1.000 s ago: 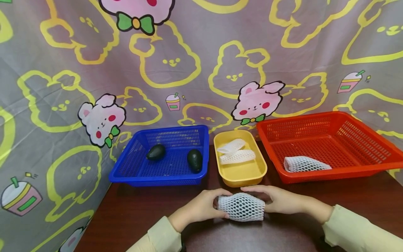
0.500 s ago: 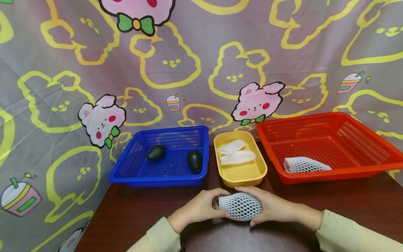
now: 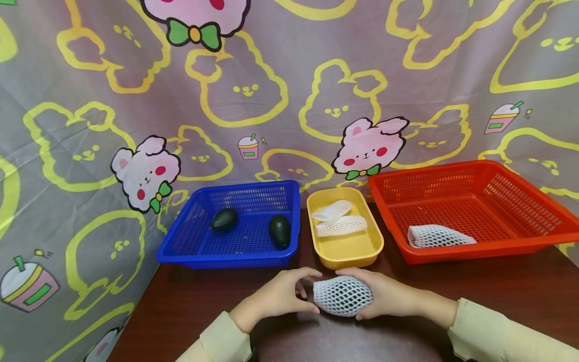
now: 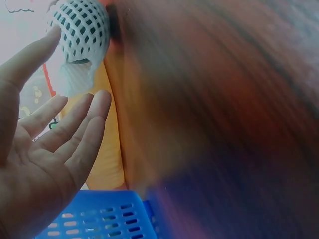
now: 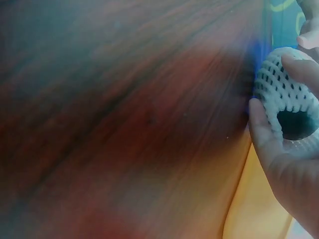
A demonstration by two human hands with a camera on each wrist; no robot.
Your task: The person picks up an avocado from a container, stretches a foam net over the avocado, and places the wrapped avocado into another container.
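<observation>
My right hand grips a dark avocado wrapped in a white foam net sleeve, low over the table in front of the yellow tub. Thumb and fingers wrap the sleeve's right end; in the right wrist view the avocado shows dark through the sleeve's open end. My left hand is just off the other end, thumb and fingers spread with a gap to the net. The left wrist view has that hand palm visible, fingers loose, below the sleeve, whose end hangs past the fruit.
Two dark avocados lie in the blue basket at left. White foam nets rest in the yellow tub at centre. A netted piece sits in the red basket at right. A patterned cloth hangs behind.
My right hand has closed in on the netted avocado and now holds its right end. My left hand has let go of the left end and drawn back slightly leftward.
</observation>
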